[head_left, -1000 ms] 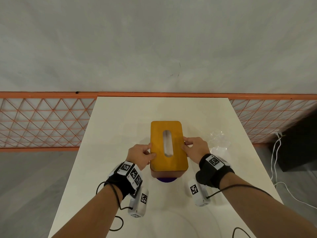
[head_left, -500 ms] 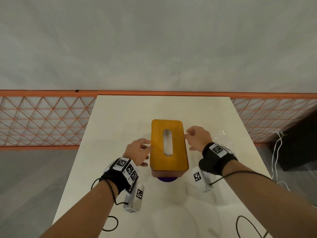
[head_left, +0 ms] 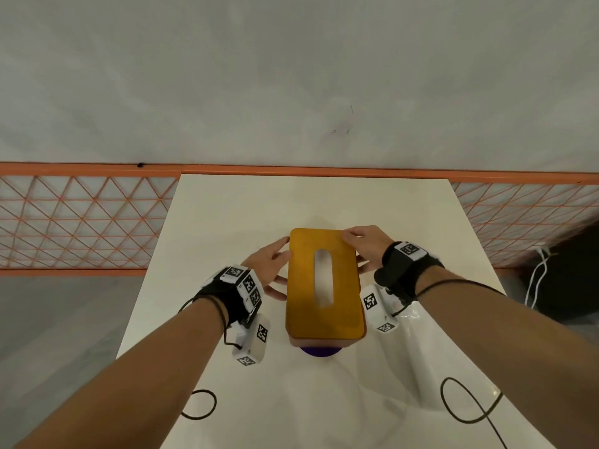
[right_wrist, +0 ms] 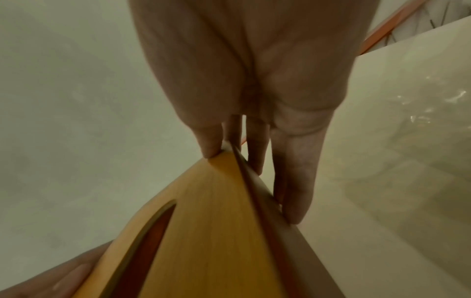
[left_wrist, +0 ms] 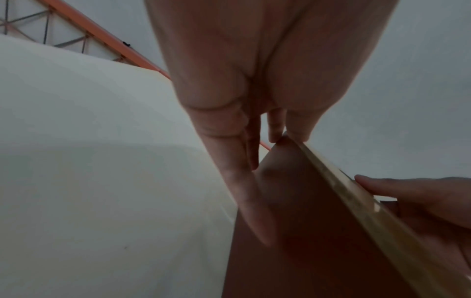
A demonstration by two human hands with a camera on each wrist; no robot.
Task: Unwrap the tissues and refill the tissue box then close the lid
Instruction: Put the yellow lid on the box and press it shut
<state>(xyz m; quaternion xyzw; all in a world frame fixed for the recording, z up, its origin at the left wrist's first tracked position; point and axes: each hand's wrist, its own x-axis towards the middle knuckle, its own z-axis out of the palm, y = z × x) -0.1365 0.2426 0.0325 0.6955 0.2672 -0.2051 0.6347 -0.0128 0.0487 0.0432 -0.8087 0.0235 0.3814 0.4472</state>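
You were closing up: the tissue box stood mid-tabletop, your left hand and right hand straight-fingered against its sides, thumbs on the far corners of the lid, which probably next needed pressing down flush.

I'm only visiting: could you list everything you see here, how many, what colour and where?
table: 1, cream, under everything
box: 1, brown, mid-table
lid: 1, yellow with a slot, on the box
purple thing: 1, peeking from under the box's near end
wrapper: 1, clear, on the table right of the box
fence: 1, orange mesh, behind the table
cables: count unclear, white, far right
wrist cameras: 2, white, one under each wrist
left hand: straight fingers on the box's left side
right hand: thumb on the lid's far corner, fingers on the right side
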